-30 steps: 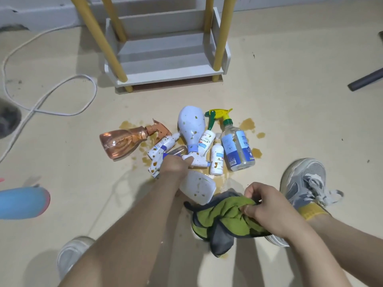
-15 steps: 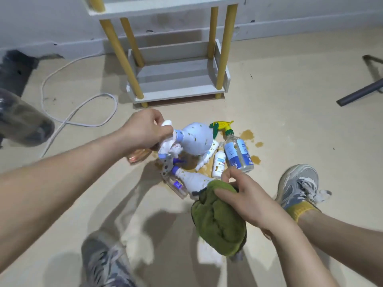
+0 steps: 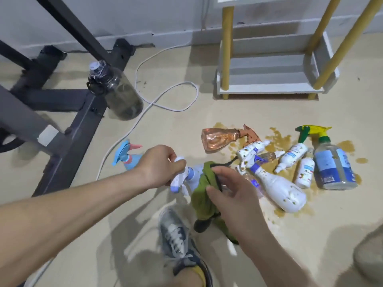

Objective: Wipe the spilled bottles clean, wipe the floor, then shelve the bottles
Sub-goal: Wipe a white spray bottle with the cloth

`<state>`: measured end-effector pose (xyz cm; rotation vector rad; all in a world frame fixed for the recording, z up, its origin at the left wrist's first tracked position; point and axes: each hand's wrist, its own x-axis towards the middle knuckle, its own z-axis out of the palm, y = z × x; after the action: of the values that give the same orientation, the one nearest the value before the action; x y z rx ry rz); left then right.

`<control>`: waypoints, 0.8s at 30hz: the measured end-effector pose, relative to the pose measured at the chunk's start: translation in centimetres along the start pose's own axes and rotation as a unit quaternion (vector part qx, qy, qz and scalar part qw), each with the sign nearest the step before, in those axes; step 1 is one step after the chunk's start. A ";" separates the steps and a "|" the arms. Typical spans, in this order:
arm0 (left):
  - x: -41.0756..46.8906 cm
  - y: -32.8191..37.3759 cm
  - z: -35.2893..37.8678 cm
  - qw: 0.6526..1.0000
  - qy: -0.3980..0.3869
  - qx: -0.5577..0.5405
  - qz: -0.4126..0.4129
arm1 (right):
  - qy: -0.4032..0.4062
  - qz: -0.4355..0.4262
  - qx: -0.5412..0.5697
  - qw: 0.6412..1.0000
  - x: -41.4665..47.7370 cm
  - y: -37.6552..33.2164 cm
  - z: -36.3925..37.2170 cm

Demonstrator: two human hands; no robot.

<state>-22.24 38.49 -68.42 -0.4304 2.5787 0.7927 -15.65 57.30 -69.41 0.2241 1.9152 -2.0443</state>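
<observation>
My left hand [image 3: 159, 166] grips the trigger head of a white spray bottle [image 3: 178, 176] held above the floor. My right hand [image 3: 234, 195] holds a green cloth [image 3: 202, 195] wrapped over that bottle's body, which is mostly hidden. To the right, in a brown spill [image 3: 278, 139], lie several stained bottles. Among them are an orange see-through sprayer [image 3: 217, 138], a large white bottle [image 3: 279, 190], a clear blue-labelled sprayer [image 3: 331, 166] and small white bottles [image 3: 292, 155]. The white shelf with yellow posts [image 3: 269, 88] stands behind them.
A blue and pink sprayer [image 3: 127, 158] lies on the floor left of my hands. A large clear water jug [image 3: 119, 94], a white cable [image 3: 165, 100] and a dark metal frame [image 3: 62, 125] fill the left side. My shoe [image 3: 178, 237] is below the cloth.
My left hand lifted the white spray bottle out of the pile and carried it left. My right hand brought the green cloth onto it. The view swung left.
</observation>
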 end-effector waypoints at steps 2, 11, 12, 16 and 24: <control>1.6 -2.3 1.3 0.999 -0.008 -0.038 -0.021 | -0.010 -0.012 -0.021 1.000 1.8 2.8 2.5; 4.8 -6.8 5.2 0.990 0.124 -0.060 -0.006 | 0.022 -0.005 -0.260 0.965 13.1 16.4 4.9; 4.7 -7.0 5.3 0.988 0.125 -0.086 -0.009 | 0.041 0.040 -0.282 0.958 14.3 16.8 4.6; 5.2 -7.5 5.2 0.980 0.131 -0.148 -0.024 | 0.069 0.081 -0.193 0.976 14.2 16.0 5.6; 2.8 -10.4 6.3 0.977 0.132 -0.167 -0.007 | -0.038 -0.148 -0.280 0.948 12.7 14.0 7.8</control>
<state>-18.69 33.52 -79.28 -0.6968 2.6792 1.2465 -21.90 47.33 -86.15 -0.2900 2.4962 -1.5362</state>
